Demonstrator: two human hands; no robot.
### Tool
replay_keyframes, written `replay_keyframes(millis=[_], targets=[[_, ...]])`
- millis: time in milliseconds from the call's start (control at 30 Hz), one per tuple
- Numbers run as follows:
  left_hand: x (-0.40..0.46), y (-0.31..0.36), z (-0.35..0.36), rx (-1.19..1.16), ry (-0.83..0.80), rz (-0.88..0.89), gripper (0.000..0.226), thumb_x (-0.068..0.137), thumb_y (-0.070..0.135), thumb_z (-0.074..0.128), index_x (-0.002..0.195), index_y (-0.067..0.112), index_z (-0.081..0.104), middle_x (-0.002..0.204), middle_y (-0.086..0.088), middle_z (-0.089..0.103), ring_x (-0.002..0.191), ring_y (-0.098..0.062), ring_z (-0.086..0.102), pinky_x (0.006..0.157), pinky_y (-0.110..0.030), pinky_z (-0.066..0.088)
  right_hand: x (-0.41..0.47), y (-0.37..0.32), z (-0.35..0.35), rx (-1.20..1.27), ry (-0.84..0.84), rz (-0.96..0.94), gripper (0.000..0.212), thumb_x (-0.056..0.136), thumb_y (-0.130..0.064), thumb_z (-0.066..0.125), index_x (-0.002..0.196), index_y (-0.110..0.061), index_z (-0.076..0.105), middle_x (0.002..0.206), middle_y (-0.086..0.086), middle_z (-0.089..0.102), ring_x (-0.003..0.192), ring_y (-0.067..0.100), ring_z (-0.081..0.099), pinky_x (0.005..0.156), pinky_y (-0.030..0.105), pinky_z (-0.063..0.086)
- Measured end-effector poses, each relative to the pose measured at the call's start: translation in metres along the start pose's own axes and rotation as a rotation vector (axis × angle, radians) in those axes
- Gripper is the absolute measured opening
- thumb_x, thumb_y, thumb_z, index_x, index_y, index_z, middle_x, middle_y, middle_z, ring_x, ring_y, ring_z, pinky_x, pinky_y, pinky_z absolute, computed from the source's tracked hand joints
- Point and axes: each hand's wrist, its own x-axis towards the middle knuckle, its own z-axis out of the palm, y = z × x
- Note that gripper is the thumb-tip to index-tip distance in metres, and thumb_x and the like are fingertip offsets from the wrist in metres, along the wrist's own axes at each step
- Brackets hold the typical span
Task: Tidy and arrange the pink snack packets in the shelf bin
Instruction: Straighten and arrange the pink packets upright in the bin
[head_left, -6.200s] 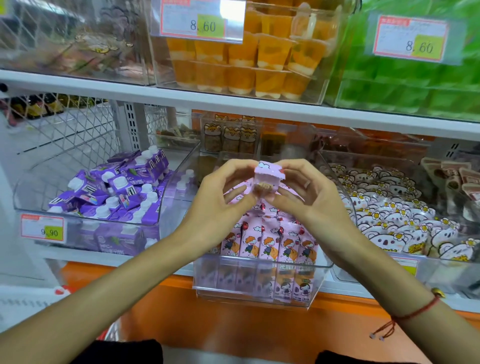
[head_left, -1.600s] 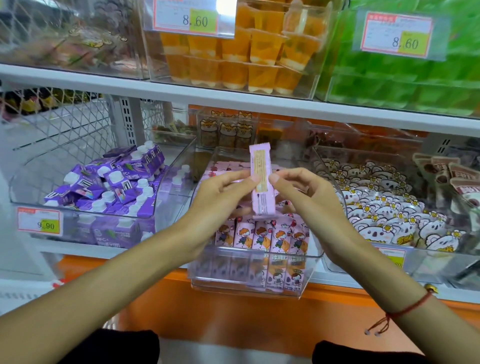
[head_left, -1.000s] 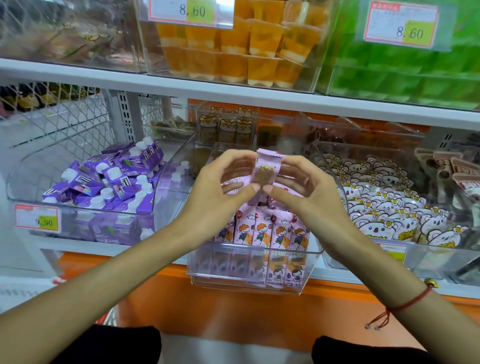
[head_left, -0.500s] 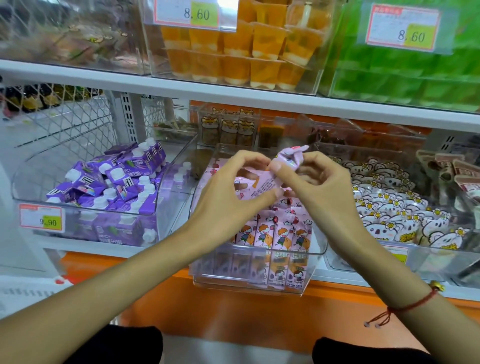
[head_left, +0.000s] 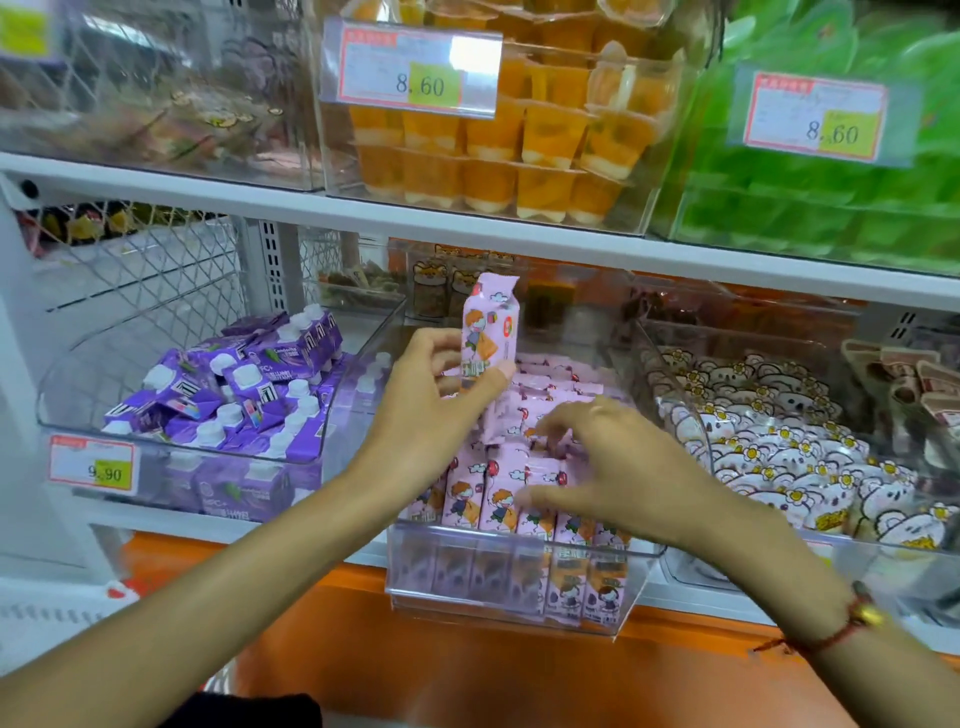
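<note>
- Left fingers and thumb pinch one pink packet by its lower half; the packet stands upright, printed face toward the camera, raised above the bin.
- Left hand hovers over the back left part of the clear bin.
- Right fingers are spread and loosely bent, their tips on the tops of the front packets; they grip nothing that can be seen.
- Right hand lies palm down over the middle of the bin; a red cord bracelet sits on its wrist.
- Pink packets stand upright in a front row against the bin's front wall; further packets lie flat and loose behind them.
- Purple cartons fill the bin just to the left.
- White flower-print packets fill the bin just to the right.
- Orange jelly cups sit on the shelf above, behind a price tag reading 8.60.
</note>
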Motion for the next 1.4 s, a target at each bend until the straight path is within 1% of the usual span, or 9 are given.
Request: replay_keyframes(millis=[233,400,567,700,767,933,1133,1267,1400], targets=[[0.000,-0.006,0.001,0.054,-0.036,-0.023,0.039,0.088,0.030,0.064,0.121,0.027,0.044,0.110,0.017,0.059,0.096,0.006,0.058,0.069,0.000,0.045,0.018,-0.002,0.017,-0.266,-0.224,-0.035,0.080,0.068,-0.084,0.048,0.105,-0.014,0.058,0.101,0.001,0.056,0.095,0.017,0.035,0.076,0.032,0.026],[0.004,-0.007,0.001,0.002,-0.091,-0.111,0.021,0.097,0.042,0.044,0.117,0.033,0.041,0.098,0.028,0.052,0.074,0.028,0.051,0.057,0.005,0.037,0.015,-0.002,0.016,-0.197,-0.257,-0.030,0.074,0.071,-0.076,0.055,0.111,-0.015,0.053,0.079,-0.008,0.040,0.092,0.016,0.029,0.077,0.031,0.023],[0.030,-0.007,0.002,-0.168,-0.057,-0.272,0.047,0.098,0.050,0.035,0.134,0.021,0.044,0.113,0.002,0.061,0.101,-0.010,0.059,0.095,-0.027,0.046,0.007,-0.006,0.005,-0.082,-0.234,-0.027,0.070,0.078,-0.066,0.060,0.128,-0.019,0.047,0.099,-0.002,0.056,0.104,0.017,0.037,0.079,0.030,0.028],[0.041,-0.008,0.012,-0.143,-0.128,-0.193,0.045,0.097,0.037,0.049,0.135,0.012,0.045,0.099,0.007,0.064,0.087,-0.001,0.063,0.096,-0.038,0.049,-0.005,-0.008,0.001,-0.097,-0.152,-0.085,0.051,0.090,-0.051,0.053,0.132,-0.021,0.048,0.120,-0.002,0.055,0.116,0.018,0.040,0.084,0.028,0.029],[0.047,-0.010,0.020,-0.115,-0.164,-0.165,0.046,0.094,0.031,0.057,0.133,0.010,0.044,0.116,0.001,0.064,0.106,-0.010,0.063,0.105,-0.038,0.044,-0.010,-0.009,-0.001,-0.096,-0.134,-0.103,0.047,0.093,-0.048,0.051,0.132,-0.023,0.048,0.126,-0.003,0.053,0.117,0.017,0.040,0.087,0.028,0.031],[0.060,-0.019,0.015,0.250,-0.411,-0.035,0.045,0.088,0.024,0.067,0.123,0.022,0.039,0.117,0.002,0.059,0.107,-0.007,0.059,0.080,-0.017,0.049,-0.015,-0.007,-0.001,-0.039,-0.097,-0.113,0.054,0.092,-0.048,0.054,0.139,-0.026,0.042,0.135,-0.006,0.050,0.124,0.014,0.038,0.094,0.026,0.032],[0.076,-0.011,0.010,0.585,-0.514,0.226,0.025,0.076,0.026,0.079,0.092,0.026,0.060,0.088,0.007,0.066,0.084,-0.011,0.060,0.082,-0.037,0.050,-0.017,-0.002,0.001,-0.018,-0.060,-0.133,0.053,0.089,-0.053,0.055,0.136,-0.030,0.045,0.133,-0.007,0.053,0.124,0.013,0.041,0.092,0.028,0.038],[0.079,-0.013,0.023,0.999,-0.819,0.162,0.022,0.089,0.035,0.065,0.092,0.014,0.069,0.082,-0.001,0.065,0.073,-0.017,0.054,0.067,-0.033,0.041,-0.018,0.000,0.002,-0.029,-0.042,-0.133,0.053,0.089,-0.053,0.055,0.137,-0.031,0.045,0.127,-0.006,0.057,0.120,0.013,0.045,0.087,0.029,0.040],[0.079,-0.025,0.032,1.114,-0.565,0.233,0.021,0.084,0.037,0.070,0.102,0.026,0.071,0.101,0.009,0.069,0.089,-0.011,0.060,0.070,-0.024,0.042,-0.019,0.000,0.005,-0.090,-0.009,-0.133,0.051,0.092,-0.054,0.048,0.137,-0.029,0.044,0.126,-0.005,0.057,0.118,0.015,0.047,0.082,0.028,0.037]])
